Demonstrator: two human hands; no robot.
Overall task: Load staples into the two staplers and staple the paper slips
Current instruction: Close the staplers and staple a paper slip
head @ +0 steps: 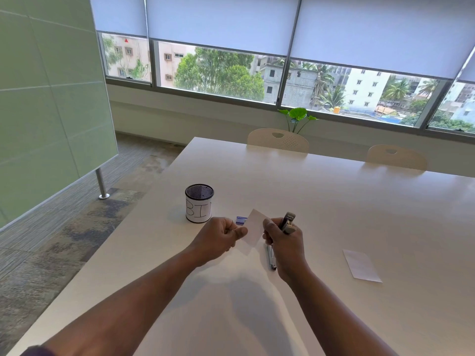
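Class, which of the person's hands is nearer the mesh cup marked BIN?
Left. The left hand is just right of the mesh cup; the right hand, gripping a stapler, is farther right.

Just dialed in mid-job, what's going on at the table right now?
A person is holding a paper slip up over the white table, pinched in the left hand, while the right hand grips a small stapler beside the slip's edge. A second stapler lies on the table under the right hand. Another paper slip lies off to the right. A small blue box and a mesh cup labelled BIN sit just beyond the hands.
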